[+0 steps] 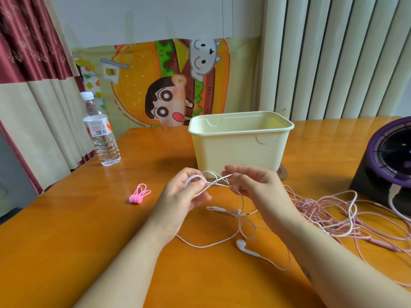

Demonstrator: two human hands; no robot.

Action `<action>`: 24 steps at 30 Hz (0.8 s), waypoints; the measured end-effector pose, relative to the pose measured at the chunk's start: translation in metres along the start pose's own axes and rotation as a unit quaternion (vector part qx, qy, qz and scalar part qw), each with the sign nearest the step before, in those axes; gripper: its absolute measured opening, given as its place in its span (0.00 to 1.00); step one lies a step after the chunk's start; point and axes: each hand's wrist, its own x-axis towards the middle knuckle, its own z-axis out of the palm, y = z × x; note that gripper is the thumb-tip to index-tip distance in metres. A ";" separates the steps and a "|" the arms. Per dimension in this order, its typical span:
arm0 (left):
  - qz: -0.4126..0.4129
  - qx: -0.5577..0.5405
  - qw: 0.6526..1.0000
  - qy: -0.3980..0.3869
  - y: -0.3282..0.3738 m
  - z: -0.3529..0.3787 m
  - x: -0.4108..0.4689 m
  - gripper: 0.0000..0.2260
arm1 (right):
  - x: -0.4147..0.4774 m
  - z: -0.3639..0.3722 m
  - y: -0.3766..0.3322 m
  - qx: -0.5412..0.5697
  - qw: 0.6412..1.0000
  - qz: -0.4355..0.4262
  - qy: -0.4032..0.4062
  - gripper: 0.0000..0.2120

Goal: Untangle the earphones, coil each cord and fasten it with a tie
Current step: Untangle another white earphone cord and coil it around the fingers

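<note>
I see white earphones (241,244), pink cord tangle (311,207), pink ties (139,194), cream bin (240,152), orange wood-grain table (66,241), maroon-and-beige curtain (22,52), burger-cartoon print cloth (138,90).

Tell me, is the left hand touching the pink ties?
Apart. The head view shows bare tabletop between the pink ties and the left hand, which grips a white cord.

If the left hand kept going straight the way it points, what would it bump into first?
Most likely the lower front of the cream tub, just beyond the white cord the left hand pinches, though depth is unclear.
</note>
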 end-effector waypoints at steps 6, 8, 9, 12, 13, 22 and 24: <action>-0.047 -0.222 0.974 -0.012 0.009 -0.005 0.000 0.04 | 0.009 -0.012 0.003 0.145 0.981 0.049 0.119 0.06; -0.062 -0.228 0.972 -0.014 0.010 -0.005 -0.001 0.03 | 0.011 -0.013 0.004 0.186 0.973 0.057 0.128 0.06; -0.071 -0.226 0.971 -0.019 0.010 -0.006 -0.001 0.02 | 0.011 -0.013 0.004 0.207 0.967 0.063 0.134 0.06; -0.085 -0.232 0.969 -0.025 0.010 -0.011 0.001 0.04 | 0.012 -0.017 0.001 0.291 0.940 0.073 0.164 0.06; -0.086 -0.225 0.971 -0.019 0.011 -0.013 0.002 0.05 | 0.013 -0.020 0.001 0.315 0.929 0.074 0.177 0.07; -0.012 -0.130 0.981 0.147 0.012 -0.024 0.007 0.09 | 0.016 -0.023 0.003 0.207 0.966 0.068 0.141 0.06; 0.002 -0.131 0.981 0.144 0.014 -0.024 0.007 0.10 | 0.015 -0.019 0.006 0.072 0.992 0.058 0.081 0.07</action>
